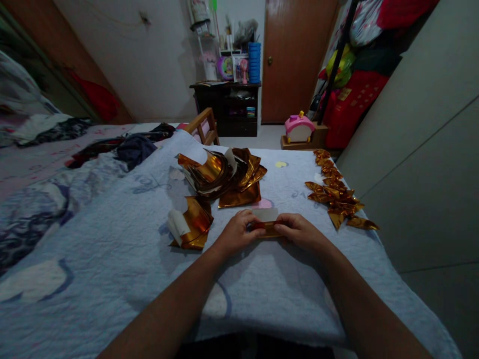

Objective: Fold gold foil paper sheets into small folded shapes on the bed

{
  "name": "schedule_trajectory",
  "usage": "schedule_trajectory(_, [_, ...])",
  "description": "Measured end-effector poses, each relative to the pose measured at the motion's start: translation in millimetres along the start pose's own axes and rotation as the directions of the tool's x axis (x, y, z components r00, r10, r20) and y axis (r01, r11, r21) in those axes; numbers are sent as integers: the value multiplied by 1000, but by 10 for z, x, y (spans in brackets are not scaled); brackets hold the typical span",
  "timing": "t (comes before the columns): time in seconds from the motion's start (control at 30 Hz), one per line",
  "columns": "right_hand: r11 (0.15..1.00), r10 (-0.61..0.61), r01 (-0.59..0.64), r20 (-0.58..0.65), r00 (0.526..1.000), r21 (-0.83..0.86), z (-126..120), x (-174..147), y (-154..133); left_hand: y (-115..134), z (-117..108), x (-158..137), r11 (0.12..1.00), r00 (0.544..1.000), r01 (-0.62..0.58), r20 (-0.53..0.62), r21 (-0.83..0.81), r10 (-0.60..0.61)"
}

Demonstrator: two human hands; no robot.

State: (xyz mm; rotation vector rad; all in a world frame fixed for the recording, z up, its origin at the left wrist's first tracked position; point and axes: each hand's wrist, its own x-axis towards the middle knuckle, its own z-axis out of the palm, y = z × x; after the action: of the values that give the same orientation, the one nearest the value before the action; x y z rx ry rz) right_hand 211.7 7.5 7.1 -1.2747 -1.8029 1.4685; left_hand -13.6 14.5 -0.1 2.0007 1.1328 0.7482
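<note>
At 11 o'clock from both hands point(237, 232), foil sheets point(214, 170) lie piled; fingers point(258, 233) (nearly closed) pinch one gold sheet point(269, 229).

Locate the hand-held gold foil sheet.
In the head view, the gold foil sheet is just right of centre, between the left hand and right hand, below the larger foil stack.

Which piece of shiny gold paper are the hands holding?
The gold-and-white paper sheet held at its ends by the left hand and right hand. The curled gold paper stacks and pointed gold paper pieces lie unheld on the pale-blue patterned cloth.
</note>
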Motion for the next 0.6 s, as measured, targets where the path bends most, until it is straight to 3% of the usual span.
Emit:
schedule_trajectory(0.27, [994, -72, 62, -103, 992, -95, 56, 58, 19, 7, 27, 8, 999, 999, 26, -34, -37, -27])
schedule_trajectory(0.6, [988, -134, 127, -82, 988, -86, 50, 56, -6, -13, 71, -9, 997, 996, 64, -58, -52, -67])
